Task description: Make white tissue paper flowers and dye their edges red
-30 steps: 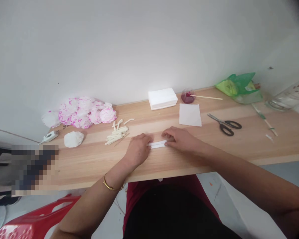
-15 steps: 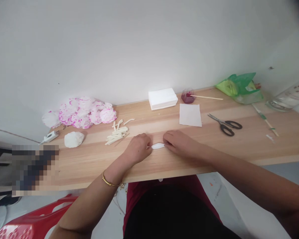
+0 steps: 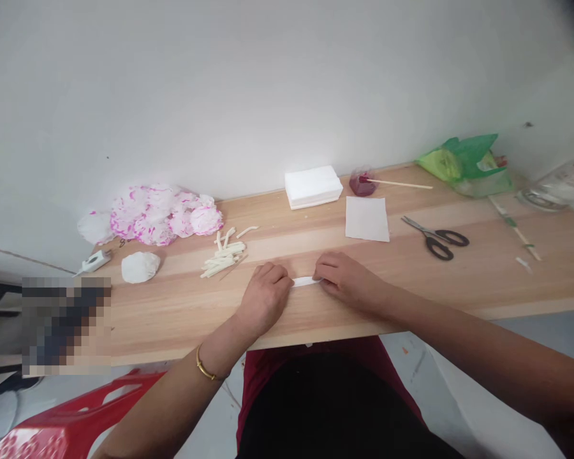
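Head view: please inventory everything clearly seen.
Wooden table: 1, tan, centre
Ruffled paper balls: several, white-pink, left
Round bundle: 1, white, left
Plastic device: 1, white, left
Short strips: many, cream, left
Paper stack: 1, white, back
Small cup: 1, red, back
Thin sticks: 2, beige, right
Square sheet: 1, whitish, right
Scissors: 1, black-handled, right
Plastic bag: 1, green, right
Cylindrical container: 1, clear, right
Plastic stool: 1, red, bottom
Narrow strip: 1, white, front
Bracelet: 1, gold, left wrist
Left hand, right hand: 2, bare, strip's ends

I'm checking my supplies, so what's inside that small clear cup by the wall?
The cup holds something dark red, with one end of a thin stick at its mouth. The cup's bottom, and anything beneath the red, is covered from view.
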Demonstrator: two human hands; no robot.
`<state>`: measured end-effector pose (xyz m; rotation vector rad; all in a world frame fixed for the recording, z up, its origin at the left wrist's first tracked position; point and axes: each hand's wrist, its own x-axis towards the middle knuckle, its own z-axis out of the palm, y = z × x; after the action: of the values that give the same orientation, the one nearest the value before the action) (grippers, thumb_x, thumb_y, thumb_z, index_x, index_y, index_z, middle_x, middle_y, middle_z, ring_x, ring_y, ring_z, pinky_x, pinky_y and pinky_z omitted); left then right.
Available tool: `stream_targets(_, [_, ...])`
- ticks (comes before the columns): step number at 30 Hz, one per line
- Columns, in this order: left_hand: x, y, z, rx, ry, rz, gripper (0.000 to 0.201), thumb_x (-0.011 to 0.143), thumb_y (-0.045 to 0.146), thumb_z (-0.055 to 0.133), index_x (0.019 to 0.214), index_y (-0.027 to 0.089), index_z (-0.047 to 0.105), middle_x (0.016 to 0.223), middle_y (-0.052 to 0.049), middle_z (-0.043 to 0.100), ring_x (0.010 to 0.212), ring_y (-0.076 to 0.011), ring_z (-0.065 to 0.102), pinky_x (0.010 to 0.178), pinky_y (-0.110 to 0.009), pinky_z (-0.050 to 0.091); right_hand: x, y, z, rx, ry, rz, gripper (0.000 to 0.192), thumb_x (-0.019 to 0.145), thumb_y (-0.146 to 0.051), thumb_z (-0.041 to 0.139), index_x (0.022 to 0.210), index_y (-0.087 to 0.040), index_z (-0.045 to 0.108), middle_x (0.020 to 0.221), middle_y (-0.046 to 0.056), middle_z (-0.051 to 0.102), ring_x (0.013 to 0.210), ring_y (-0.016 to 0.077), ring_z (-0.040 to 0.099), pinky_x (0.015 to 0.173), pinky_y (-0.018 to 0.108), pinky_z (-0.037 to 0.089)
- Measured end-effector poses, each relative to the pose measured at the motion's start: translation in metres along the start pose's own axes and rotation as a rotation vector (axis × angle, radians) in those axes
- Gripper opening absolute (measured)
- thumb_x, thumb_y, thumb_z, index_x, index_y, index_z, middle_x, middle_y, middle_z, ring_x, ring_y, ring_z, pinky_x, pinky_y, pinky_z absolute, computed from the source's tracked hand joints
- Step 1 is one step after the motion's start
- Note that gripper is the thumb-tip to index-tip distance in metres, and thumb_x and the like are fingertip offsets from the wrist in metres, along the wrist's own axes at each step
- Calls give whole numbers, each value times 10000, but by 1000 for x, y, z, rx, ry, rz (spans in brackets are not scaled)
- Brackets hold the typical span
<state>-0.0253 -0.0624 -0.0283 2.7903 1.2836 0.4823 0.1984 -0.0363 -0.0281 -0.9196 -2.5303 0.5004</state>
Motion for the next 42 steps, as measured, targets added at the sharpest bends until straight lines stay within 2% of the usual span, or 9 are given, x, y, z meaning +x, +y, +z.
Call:
stream_targets(8, [-8, 10, 1, -92, 70, -118, 183, 891, 210, 466, 827, 181, 635, 855, -58, 617, 813, -181, 541, 740, -341, 415, -7, -3, -3, 41, 8, 10, 208, 915, -204, 458, 844, -161, 649, 830, 70, 622, 797, 183, 537, 728, 322, 408])
stream_targets(18, [-8, 10, -3, -220, 38, -255, 173, 894, 238, 462, 845, 180, 617, 881, -64, 630, 865, -190, 558, 785, -356, 422, -6, 0, -5, 107, -14, 31, 233, 927, -264, 448, 818, -163, 627, 814, 57, 620, 793, 172, 536, 736, 313, 410])
stream_targets(26, [-7, 13, -3, -174, 28, -278, 197, 902, 241, 433, 845, 170, 607, 897, -71, 612, 872, -197, 538, 782, -357, 401, -4, -5, -2, -50, -45, 131, 227, 916, -250, 441, 763, -153, 579, 811, 57, 606, 798, 176, 527, 719, 309, 376])
stream_targets(34, [-3, 17, -5, -108, 2, -328, 165, 874, 219, 456, 785, 168, 585, 851, -61, 589, 847, -200, 518, 749, -349, 375, 9, -5, -6, -111, -148, 177, 163, 855, -210, 488, 718, -160, 562, 781, 48, 608, 753, 166, 544, 694, 282, 365])
stream_targets(42, [2, 18, -4, -84, 5, -392, 142, 830, 219, 508, 700, 175, 547, 784, -42, 573, 796, -192, 506, 704, -334, 356, 27, -6, -21, -218, -395, 186, 257, 903, -283, 443, 771, -154, 622, 842, 103, 650, 772, 217, 598, 648, 294, 380])
